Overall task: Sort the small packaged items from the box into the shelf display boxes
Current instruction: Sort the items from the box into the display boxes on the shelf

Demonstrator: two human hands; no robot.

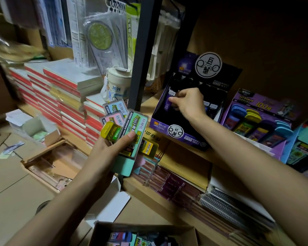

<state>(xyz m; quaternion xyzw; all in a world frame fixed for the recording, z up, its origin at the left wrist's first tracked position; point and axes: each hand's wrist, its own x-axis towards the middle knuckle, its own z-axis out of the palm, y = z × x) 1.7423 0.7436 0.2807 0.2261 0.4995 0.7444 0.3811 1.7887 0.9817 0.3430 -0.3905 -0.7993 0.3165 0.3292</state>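
Dim shop shelf [147, 103] of stationery, with sorting under way.

Purple-and-black display box [183, 137] stands on the shelf beside the dark upright post [140, 50]. The right hand [188, 102] reaches into it, fingers curled and pinching a dark purple pack [167, 102] against the box's left inner wall. The left hand [110, 148], held in front of the shelf edge, grips a fan of small packs with the thumb pressed across their faces: green pack [133, 128] in front, pink pack [112, 118] and blue pack [114, 107] behind, yellow pack [111, 130] at the fingertips. An open cardboard box [100, 231] with more packs sits at the bottom edge of view. A second purple display box [256, 103] stands just right of the first. Stacks of red-edged notebooks [60, 89] and a pale cup [117, 84] marked 2026 lie left of the post.
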